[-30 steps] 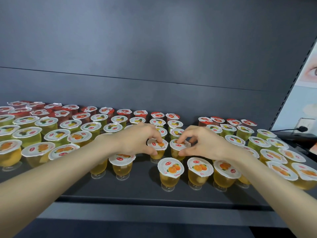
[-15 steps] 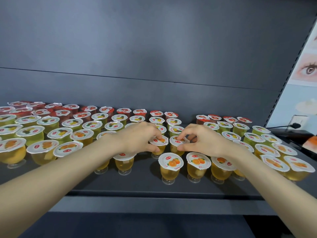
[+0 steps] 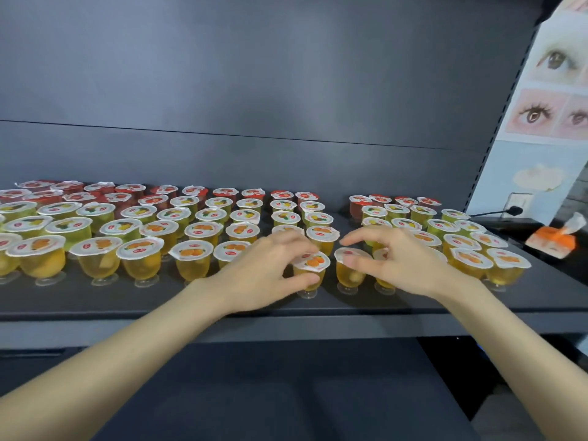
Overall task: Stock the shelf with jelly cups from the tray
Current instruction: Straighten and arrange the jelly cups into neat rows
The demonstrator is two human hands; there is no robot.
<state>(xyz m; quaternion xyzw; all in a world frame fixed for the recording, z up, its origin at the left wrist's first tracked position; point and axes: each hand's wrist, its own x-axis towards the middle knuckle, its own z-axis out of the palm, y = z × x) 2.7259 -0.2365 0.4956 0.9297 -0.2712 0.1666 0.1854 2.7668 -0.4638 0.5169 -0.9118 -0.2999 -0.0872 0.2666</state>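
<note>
both hands had come forward from the second row to the front row of the shelf (image 3: 222, 300), and the view had tipped so more of the right-hand wall showed. left hand (image 3: 264, 272) gripped an orange jelly cup (image 3: 311, 261) that stood upright near the shelf's front edge, thumb along the side of its clear body and fingers curved over the back of its lid. right hand (image 3: 404, 262) sat just beside it at the neighbouring cup (image 3: 348, 277), thumb lying across the front of that lid, fingers loosely curved above; whether those fingers touched the cup, so whether it was held or only touched, could not be told. the two cups stood side by side, close together, each on its small foot. behind and to both sides the shelf carried many more cups in rows: orange-lidded ones (image 3: 191, 253) in front, yellow-green ones (image 3: 245, 216) in the middle, red ones (image 3: 226, 194) at the back against the dark back panel (image 3: 254, 90). a narrow gap split the back rows right of centre. past the shelf's right end hung posters of eyes (image 3: 553, 90), with an orange packet (image 3: 552, 241) lying below them.
</note>
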